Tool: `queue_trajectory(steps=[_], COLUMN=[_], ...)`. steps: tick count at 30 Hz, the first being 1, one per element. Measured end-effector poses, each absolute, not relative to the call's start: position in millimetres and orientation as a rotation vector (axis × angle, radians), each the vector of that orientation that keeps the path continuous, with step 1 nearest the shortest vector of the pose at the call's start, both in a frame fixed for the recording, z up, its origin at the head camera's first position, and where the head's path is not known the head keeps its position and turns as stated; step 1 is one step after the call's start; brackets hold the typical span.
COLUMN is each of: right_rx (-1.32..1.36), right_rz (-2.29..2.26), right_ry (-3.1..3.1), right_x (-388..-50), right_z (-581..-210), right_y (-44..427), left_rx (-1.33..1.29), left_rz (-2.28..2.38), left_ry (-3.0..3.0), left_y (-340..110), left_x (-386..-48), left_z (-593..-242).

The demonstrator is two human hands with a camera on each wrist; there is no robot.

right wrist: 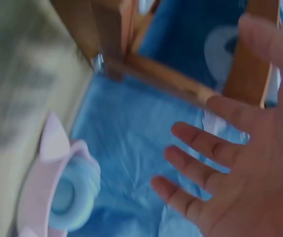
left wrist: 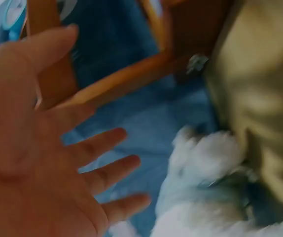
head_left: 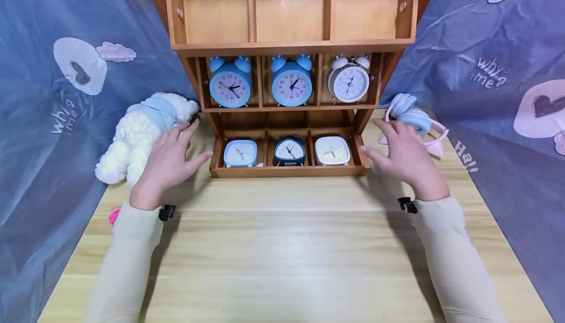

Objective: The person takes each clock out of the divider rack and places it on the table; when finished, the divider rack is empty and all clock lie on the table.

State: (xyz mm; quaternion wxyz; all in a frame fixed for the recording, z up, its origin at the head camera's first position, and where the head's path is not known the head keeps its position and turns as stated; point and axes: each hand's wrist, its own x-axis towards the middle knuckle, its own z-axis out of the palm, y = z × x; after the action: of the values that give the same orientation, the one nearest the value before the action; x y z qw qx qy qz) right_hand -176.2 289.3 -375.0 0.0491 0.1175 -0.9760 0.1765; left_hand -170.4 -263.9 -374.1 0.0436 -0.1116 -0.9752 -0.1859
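A wooden tiered shelf (head_left: 291, 172) stands at the back of the table. Two blue twin-bell alarm clocks (head_left: 229, 87) and a white twin-bell alarm clock (head_left: 350, 83) fill its middle row. Below them sit a blue square clock (head_left: 240, 153), a dark green clock (head_left: 289, 151) and a white square clock (head_left: 332, 150). My left hand (head_left: 169, 161) is held with spread fingers beside the shelf's left side, near a white plush toy (head_left: 141, 131). On the other side, my right hand (head_left: 403, 158) spreads its fingers near pink and blue headphones (head_left: 415, 119). Both hands hold nothing.
The shelf's top row (head_left: 291, 46) has three compartments with no clocks in them. A small pink object (head_left: 114, 215) lies by the left table edge, partly hidden by the left sleeve. Blue printed cloth (head_left: 481, 117) hangs behind and around the table (head_left: 291, 254).
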Motion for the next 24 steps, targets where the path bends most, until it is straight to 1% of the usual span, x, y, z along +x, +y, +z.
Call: queue_trajectory(steps=[5, 8, 11, 16, 24], right_rx=[0.445, 0.412, 0.313, 0.14, 0.005], right_rz=[0.662, 0.809, 0.941, 1.033, 1.088], right_ry=[-2.852, -2.788, -2.775, -2.833, -2.909], right_x=[-183.1, -186.2, -187.7, -188.2, -187.3], right_z=[-390.1, -399.5, -406.2, -411.8, -411.8], right_y=[271.5, 256.1, 239.9, 222.1, 207.0], left_rx=[-0.352, -0.286, -0.205, -0.128, -0.103], left_rz=[-0.863, -1.034, -1.159, -1.203, -1.194], left_ry=[-2.902, -2.895, -2.901, -2.94, -2.997], left_y=[-260.0, -255.4, -253.0, -252.8, -252.0], left_x=[-172.8, -174.3, -174.2, -172.5, -172.3], left_z=[-395.9, -407.2, -416.0, -424.6, -431.7])
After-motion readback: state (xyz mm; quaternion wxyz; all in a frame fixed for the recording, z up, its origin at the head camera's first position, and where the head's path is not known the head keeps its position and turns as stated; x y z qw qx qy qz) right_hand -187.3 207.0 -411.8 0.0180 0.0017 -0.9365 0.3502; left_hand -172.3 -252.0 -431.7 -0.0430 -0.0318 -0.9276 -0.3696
